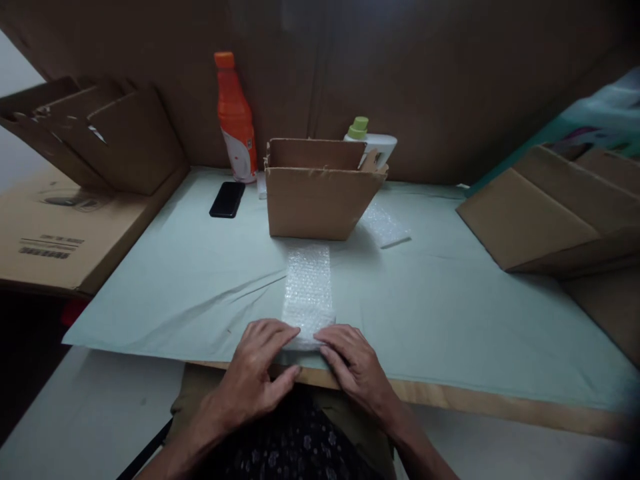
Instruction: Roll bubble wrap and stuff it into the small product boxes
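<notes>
A long strip of bubble wrap (309, 287) lies on the pale green table cover (200, 280), running from the open cardboard box (320, 200) toward the near edge. Its near end is folded over or wrapped around something I cannot make out. My left hand (260, 373) and my right hand (355, 367) press on that near end from both sides, fingers spread flat on the wrap at the table's edge.
An orange bottle (236, 123) and a black phone (227, 199) sit at the back left. A white bottle with a green cap (370, 139) stands behind the box. Another piece of bubble wrap (386, 225) lies right of it. Folded cardboard stacks (115, 140) (545, 207) flank the table.
</notes>
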### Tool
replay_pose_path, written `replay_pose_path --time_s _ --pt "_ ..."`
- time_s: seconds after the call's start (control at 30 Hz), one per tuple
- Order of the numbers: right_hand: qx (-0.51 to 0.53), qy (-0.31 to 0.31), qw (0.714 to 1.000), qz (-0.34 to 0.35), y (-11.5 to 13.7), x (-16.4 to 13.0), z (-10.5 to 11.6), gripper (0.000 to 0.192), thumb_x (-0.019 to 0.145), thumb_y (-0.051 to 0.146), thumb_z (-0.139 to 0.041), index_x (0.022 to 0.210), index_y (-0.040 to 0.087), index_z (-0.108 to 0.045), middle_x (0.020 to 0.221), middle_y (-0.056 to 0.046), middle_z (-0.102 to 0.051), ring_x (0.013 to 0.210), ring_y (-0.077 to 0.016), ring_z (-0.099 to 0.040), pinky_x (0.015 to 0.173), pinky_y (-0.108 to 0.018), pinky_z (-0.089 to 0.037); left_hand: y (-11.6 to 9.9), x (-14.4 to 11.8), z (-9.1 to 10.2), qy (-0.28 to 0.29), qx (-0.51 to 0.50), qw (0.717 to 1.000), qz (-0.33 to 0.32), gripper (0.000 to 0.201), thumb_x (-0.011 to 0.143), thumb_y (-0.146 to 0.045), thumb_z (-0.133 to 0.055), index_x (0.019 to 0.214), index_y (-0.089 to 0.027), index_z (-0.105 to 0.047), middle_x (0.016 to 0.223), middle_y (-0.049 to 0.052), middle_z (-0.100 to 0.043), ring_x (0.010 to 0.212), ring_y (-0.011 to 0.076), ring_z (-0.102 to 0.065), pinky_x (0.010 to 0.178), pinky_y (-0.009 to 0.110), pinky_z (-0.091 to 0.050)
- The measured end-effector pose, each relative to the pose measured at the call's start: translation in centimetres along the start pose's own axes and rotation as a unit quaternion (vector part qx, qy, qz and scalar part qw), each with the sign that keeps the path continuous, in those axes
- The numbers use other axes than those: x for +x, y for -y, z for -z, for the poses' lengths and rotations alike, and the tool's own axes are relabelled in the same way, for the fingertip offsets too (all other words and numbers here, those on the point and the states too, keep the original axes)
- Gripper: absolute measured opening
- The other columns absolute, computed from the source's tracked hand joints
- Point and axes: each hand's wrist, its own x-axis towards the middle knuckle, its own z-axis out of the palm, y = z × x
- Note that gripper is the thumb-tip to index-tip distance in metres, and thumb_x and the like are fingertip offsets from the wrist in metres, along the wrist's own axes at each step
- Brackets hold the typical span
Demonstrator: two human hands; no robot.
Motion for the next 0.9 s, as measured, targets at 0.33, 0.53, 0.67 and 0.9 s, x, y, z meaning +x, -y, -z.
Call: replay_pose_path --time_s 0.33,0.53,0.67,0.9 --pt "-0.132 -0.051 0.988 0.065 -0.3 0.0 0.6 0.03 0.091 0.016 -0.062 0.12 0.021 -0.065 0.121 -0.011 -0.069 0.113 -0.0264 -0.063 0.09 -0.043 -0.052 2.4 2.7 -2.8 -0.044 0.054 0.994 0.085 0.03 0.092 -0.018 -0.055 0.121 -0.017 -0.063 0.101 0.008 -0.071 0.089 0.022 -0.068 0.079 0.037 -0.056" --pt "-0.106 -0.001 0.993 0.042 -0.1 1.1 0.6 0.023 0.096 0.015 -0.054 0.114 0.022 -0.066 0.102 -0.007 -0.075 0.097 -0.0234 -0.067 0.085 -0.042 -0.051 1.0 1.3 -1.4 -0.043 0.05 0.998 0.006 0.034 0.092 -0.025 -0.061 0.125 -0.021 -0.059 0.122 0.012 -0.063 0.113 0.0275 -0.059 0.096 0.045 -0.05" --pt "-0.055 0.026 0.998 0.004 0.3 0.8 1.4 0.022 0.097 0.022 -0.057 0.117 0.024 -0.065 0.098 -0.006 -0.075 0.091 -0.0218 -0.068 0.08 -0.039 -0.054 0.5 0.5 -1.0 0.006 0.012 1.0 0.016 0.032 0.096 -0.018 -0.053 0.127 -0.021 -0.056 0.098 0.006 -0.07 0.09 0.0215 -0.063 0.082 0.039 -0.051" --pt "-0.172 -0.009 0.983 0.06 0.0 0.6 0.8 0.029 0.093 0.02 -0.06 0.122 0.021 -0.062 0.126 -0.012 -0.067 0.116 -0.0288 -0.06 0.091 -0.047 -0.05 2.5 3.2 -2.6 -0.058 0.089 0.992 0.065 0.028 0.095 -0.023 -0.056 0.122 -0.017 -0.059 0.11 0.012 -0.066 0.102 0.0267 -0.061 0.089 0.045 -0.051"
